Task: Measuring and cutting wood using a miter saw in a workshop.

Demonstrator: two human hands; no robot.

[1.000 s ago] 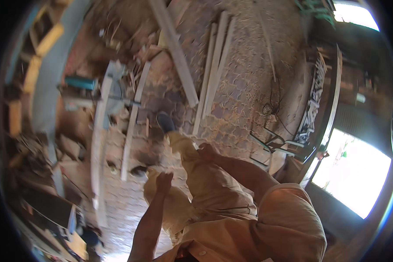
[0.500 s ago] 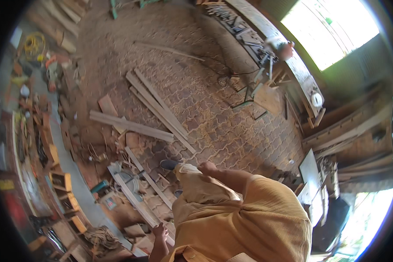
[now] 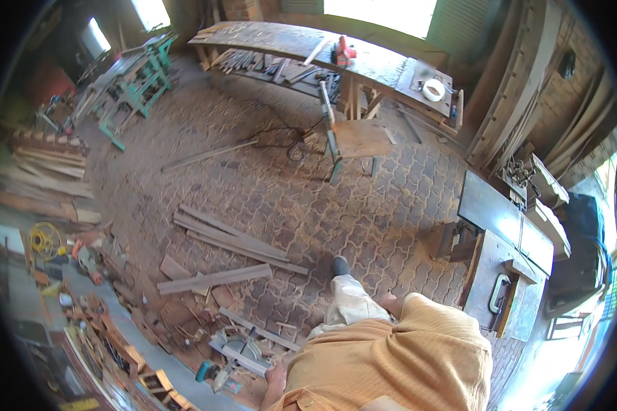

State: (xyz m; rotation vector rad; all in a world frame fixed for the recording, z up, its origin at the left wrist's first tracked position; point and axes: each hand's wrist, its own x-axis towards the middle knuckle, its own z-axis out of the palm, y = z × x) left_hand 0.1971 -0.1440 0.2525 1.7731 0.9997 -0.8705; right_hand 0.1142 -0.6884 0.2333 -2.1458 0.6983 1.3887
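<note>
My left hand (image 3: 275, 376) hangs low beside my body, at the near end of a pale wooden strip (image 3: 243, 359) by the mitre saw (image 3: 243, 348) on the floor. Whether it touches that strip, or only passes in front of it, I cannot tell. My right hand (image 3: 391, 305) is beside my trouser leg, partly covered by my yellow shirt; its fingers are hidden. One dark shoe (image 3: 340, 266) shows ahead on the paved floor. Several long boards (image 3: 236, 236) lie ahead to the left, with another board (image 3: 216, 279) nearer.
A long workbench (image 3: 274, 40) at the back carries a red power tool (image 3: 344, 51) and a white roll (image 3: 433, 90). In front stands a stool-like wooden seat (image 3: 363, 139). At right, a dark-topped table (image 3: 490, 205) has a clamp (image 3: 498, 293) near it. A green machine frame (image 3: 140, 92) stands far left.
My view has swung right and up, bringing the whole bench and the right-hand table in. A leg has stepped forward. My right hand has drawn back against my body.
</note>
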